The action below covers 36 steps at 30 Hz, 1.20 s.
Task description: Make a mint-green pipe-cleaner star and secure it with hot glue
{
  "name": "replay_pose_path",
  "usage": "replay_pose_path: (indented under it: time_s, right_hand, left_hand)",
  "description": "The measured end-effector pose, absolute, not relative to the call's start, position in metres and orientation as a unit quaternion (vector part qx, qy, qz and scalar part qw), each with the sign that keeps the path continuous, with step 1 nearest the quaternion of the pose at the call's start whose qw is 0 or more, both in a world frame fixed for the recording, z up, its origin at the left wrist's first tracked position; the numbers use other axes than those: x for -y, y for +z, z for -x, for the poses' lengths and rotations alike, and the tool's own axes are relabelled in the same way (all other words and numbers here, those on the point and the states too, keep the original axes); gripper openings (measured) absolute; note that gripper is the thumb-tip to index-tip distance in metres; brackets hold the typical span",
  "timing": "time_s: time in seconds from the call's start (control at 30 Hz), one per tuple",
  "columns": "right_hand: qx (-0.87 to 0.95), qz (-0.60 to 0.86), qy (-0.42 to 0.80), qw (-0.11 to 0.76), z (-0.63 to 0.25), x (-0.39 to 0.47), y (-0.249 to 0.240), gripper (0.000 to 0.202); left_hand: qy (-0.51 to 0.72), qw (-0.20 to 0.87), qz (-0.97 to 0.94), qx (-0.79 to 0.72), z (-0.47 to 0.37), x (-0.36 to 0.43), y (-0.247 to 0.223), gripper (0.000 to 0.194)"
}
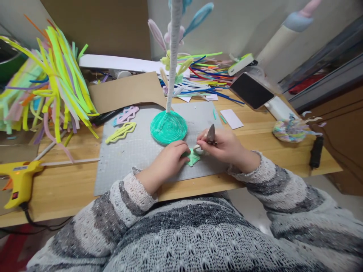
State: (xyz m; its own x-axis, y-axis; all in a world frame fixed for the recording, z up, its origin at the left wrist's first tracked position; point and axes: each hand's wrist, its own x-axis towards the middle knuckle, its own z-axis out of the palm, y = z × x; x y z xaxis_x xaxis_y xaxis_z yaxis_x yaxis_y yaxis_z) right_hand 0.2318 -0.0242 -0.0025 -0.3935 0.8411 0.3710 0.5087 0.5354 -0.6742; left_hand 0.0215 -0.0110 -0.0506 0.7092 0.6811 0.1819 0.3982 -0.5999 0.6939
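Fuzzy green piece point(193, 159), dull metal tool point(210, 134), matt grey mat point(116, 162), smooth wood table point(68, 185), rough knit sleeves point(107, 207)

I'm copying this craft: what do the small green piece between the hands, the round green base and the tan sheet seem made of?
Small green piece, partly hidden: probably fuzzy craft stem, matte, judging by its soft-looking edges.
Round green base: perhaps coiled cord, slightly glossy, given its spiral ridges.
Tan sheet: likely cardboard, matte, from its flat brown face.

Setting: craft workspace, type of building unclear. Evidence: wooden table point(65, 185) carrying cutting mat point(138, 147), yellow glue gun point(21, 181), bundled pipe cleaners point(58, 85), cut cardboard point(124, 90).
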Motion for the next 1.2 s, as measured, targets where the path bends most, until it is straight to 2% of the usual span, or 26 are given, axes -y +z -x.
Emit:
replay_pose_path:
  time_s: [0.13,0.27,0.4,0.53,0.63,0.8,0.87,0.93,1.07,1.13,1.2]
  right_hand:
    - [0.782,0.430,0.222,0.394,-0.232,0.024,-0.001,0.017]
    - [0.801,0.416,0.229,0.365,-0.231,0.024,-0.001,0.017]
    - [0.768,0.434,0.213,0.421,-0.231,0.024,-0.003,0.014]
    - [0.781,0.429,0.225,0.395,-0.230,0.024,-0.007,0.015]
    - [0.745,0.451,0.232,0.433,-0.228,0.027,-0.007,0.018]
    - [0.726,0.515,0.268,0.369,-0.237,0.018,-0.009,0.022]
    - [0.677,0.568,0.288,0.369,-0.251,0.001,-0.011,0.023]
    - [0.640,0.601,0.293,0.378,-0.268,-0.021,-0.014,0.021]
    - [0.678,0.662,0.135,0.290,-0.285,-0.048,-0.015,0.024]
    - [0.699,0.654,0.043,0.286,-0.279,-0.047,-0.009,0.027]
    - [0.716,0.625,0.031,0.310,-0.267,-0.039,0.000,0.020]
  left_hand:
    - [0.220,0.318,-0.867,-0.314,-0.022,0.010,-0.051,0.009]
    - [0.222,0.323,-0.866,-0.311,-0.022,0.010,-0.051,0.010]
    - [0.222,0.324,-0.865,-0.311,-0.021,0.010,-0.050,0.010]
    - [0.222,0.327,-0.865,-0.310,-0.021,0.010,-0.050,0.011]
    - [0.219,0.324,-0.865,-0.316,-0.021,0.010,-0.049,0.010]
    - [0.210,0.327,-0.865,-0.318,-0.022,0.011,-0.045,0.009]
    - [0.204,0.322,-0.866,-0.323,-0.022,0.013,-0.043,0.009]
    - [0.205,0.303,-0.871,-0.329,-0.022,0.016,-0.041,0.016]
    - [0.173,0.228,-0.893,-0.346,-0.023,0.022,-0.037,0.044]
    - [0.151,0.214,-0.901,-0.347,-0.023,0.024,-0.036,0.041]
    - [0.149,0.219,-0.900,-0.346,-0.024,0.025,-0.036,0.032]
